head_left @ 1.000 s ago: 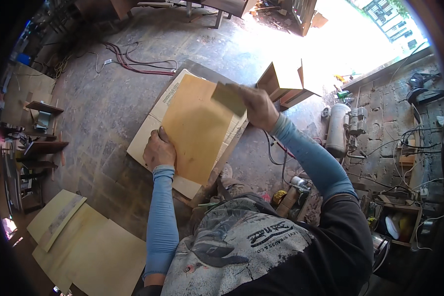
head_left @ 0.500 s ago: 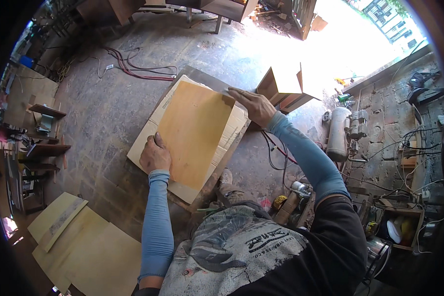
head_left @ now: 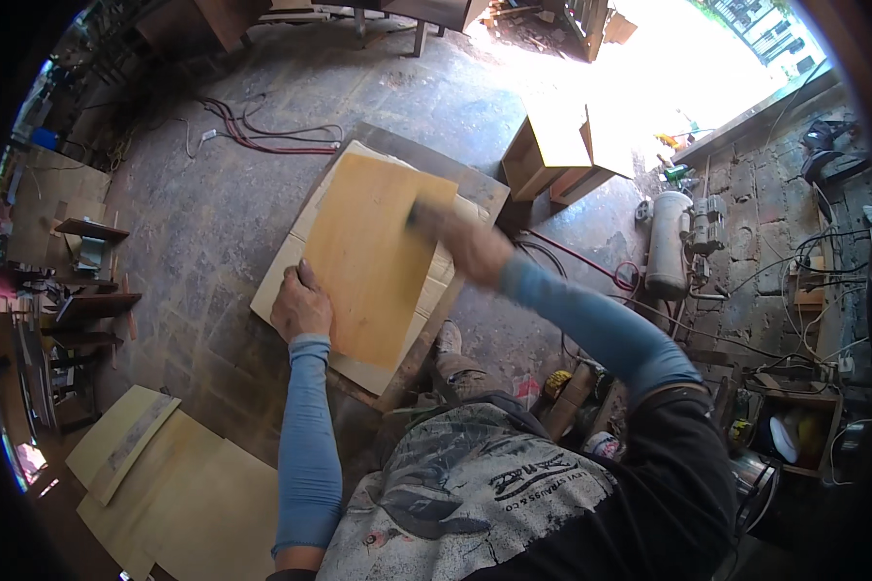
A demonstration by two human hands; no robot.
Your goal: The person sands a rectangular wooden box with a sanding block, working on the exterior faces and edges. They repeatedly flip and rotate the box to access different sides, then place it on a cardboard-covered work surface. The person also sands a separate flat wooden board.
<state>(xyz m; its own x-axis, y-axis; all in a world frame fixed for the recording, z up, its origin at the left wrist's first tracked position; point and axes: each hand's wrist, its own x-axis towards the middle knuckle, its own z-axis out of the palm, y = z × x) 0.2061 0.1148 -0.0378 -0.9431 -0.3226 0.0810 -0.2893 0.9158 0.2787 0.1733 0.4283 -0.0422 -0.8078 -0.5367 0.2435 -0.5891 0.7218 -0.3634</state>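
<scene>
Over the worktop, our right hand, clutching a pad (blurred), has moved inward, baring a corner of the wooden panel; our left hand touches it, grip unclear.

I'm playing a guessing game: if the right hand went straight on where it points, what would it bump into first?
Probably the tan wooden board. The right hand, holding a dark block, points across it; blur hides whether block and board touch.

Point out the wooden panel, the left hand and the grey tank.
Wooden panel [head_left: 370,259], head view: middle of its upper face.
Left hand [head_left: 302,309], head view: back of the hand.
Grey tank [head_left: 667,244], head view: its side.
</scene>
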